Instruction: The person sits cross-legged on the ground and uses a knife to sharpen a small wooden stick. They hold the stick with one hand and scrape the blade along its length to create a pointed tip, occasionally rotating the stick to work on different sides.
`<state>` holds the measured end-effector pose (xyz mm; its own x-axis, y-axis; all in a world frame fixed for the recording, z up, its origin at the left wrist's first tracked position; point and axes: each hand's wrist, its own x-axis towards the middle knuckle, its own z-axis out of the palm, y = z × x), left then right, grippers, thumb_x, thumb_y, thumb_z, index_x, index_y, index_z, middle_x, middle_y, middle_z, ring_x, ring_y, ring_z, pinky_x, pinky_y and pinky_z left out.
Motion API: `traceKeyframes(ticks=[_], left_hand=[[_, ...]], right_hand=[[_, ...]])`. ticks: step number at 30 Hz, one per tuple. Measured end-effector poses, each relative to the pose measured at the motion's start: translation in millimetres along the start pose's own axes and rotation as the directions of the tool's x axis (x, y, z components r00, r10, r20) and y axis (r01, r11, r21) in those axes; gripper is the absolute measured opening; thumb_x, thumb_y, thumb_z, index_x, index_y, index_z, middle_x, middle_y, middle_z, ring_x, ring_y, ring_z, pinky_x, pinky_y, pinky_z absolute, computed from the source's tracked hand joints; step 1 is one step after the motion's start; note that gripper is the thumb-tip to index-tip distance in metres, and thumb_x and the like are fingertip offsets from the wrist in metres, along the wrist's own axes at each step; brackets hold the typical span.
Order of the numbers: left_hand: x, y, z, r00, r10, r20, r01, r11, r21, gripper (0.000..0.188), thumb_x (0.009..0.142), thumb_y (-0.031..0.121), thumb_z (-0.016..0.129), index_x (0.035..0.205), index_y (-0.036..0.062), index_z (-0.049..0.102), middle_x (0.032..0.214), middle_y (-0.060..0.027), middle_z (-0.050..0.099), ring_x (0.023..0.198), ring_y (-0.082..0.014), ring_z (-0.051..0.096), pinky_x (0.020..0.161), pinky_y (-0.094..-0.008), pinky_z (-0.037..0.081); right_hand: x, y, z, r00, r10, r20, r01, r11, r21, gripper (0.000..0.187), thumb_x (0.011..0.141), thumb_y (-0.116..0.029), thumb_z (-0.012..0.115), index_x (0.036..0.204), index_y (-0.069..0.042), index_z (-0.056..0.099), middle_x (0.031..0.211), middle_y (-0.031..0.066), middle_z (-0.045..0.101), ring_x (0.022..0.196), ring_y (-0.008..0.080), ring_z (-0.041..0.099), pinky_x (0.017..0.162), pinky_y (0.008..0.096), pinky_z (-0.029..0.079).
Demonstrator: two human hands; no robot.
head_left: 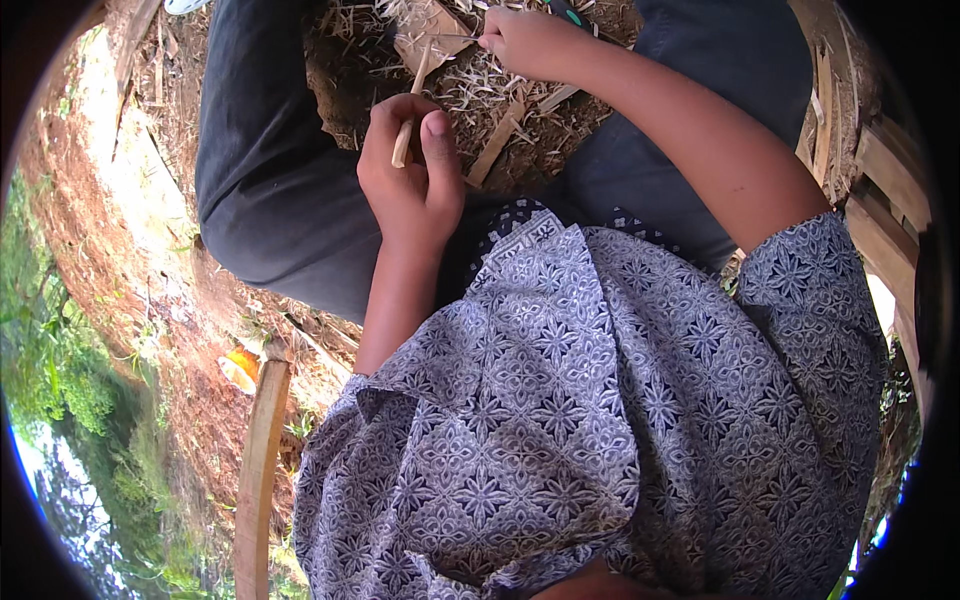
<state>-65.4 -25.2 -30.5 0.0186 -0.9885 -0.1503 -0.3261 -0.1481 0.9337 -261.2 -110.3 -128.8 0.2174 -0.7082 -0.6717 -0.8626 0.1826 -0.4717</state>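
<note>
Bright daylight, sunlit glare at left, fisheye-dark rim.

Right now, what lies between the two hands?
In the head view, a thin bamboo strip runs from the left hand toward the right hand, over dry shavings.

head cam | looks steeply down | close over lap (300, 200) | single view

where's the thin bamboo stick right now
In the head view, the thin bamboo stick is upper centre, gripped upright in the left hand, above the dark trousers and left of the right hand.
</note>
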Motion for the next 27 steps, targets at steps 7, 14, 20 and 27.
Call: traceKeyframes(ticks=[7, 14, 20, 27], left_hand=[[-1, -4, -5, 0.998, 0.015, -0.066, -0.015, 1.0, -0.013, 0.024, 0.108, 0.02, 0.051, 0.109, -0.0014, 0.062, 0.074, -0.0036, 0.06, 0.063, -0.008, 0.053, 0.059, -0.0235, 0.041], [0, 3, -7, 0.997, -0.033, -0.073, 0.032, 0.999, -0.025, 0.026, 0.11, 0.022, 0.049, 0.105, -0.0007, 0.062, 0.077, -0.0002, 0.055, 0.066, -0.0038, 0.046, 0.059, -0.022, 0.035], [-1, -4, -8, 0.991, -0.097, -0.098, 0.09, 0.994, -0.068, 0.031, 0.112, 0.028, 0.049, 0.102, 0.0006, 0.061, 0.084, 0.0, 0.055, 0.07, -0.0057, 0.045, 0.063, -0.0221, 0.035], [1, -1, -3, 0.994, 0.063, -0.085, -0.046, 0.982, 0.183, 0.026, 0.11, 0.019, 0.049, 0.096, -0.0001, 0.059, 0.074, -0.0084, 0.059, 0.062, -0.0157, 0.054, 0.06, -0.0298, 0.045]], right_hand=[[-50, -46, -66, 0.993, -0.097, 0.068, 0.081, 0.974, 0.211, 0.025, 0.101, -0.026, 0.058, 0.107, -0.002, 0.064, 0.092, 0.0225, 0.071, 0.087, 0.0383, 0.07, 0.077, 0.0474, 0.054], [-83, -48, -65, 0.973, -0.188, 0.131, 0.179, 0.981, 0.075, 0.029, 0.104, -0.036, 0.056, 0.112, -0.011, 0.067, 0.075, 0.0069, 0.07, 0.069, 0.0203, 0.069, 0.065, 0.0406, 0.052], [-73, -44, -49, 0.973, -0.218, 0.078, 0.209, 0.972, 0.108, 0.026, 0.105, -0.033, 0.057, 0.107, -0.008, 0.063, 0.079, 0.0128, 0.067, 0.07, 0.0261, 0.066, 0.067, 0.0422, 0.049], [-64, -51, -45, 0.968, -0.248, 0.039, 0.246, 0.967, 0.061, 0.025, 0.104, -0.032, 0.059, 0.104, -0.007, 0.064, 0.077, 0.0135, 0.067, 0.07, 0.0285, 0.067, 0.067, 0.0436, 0.05]])
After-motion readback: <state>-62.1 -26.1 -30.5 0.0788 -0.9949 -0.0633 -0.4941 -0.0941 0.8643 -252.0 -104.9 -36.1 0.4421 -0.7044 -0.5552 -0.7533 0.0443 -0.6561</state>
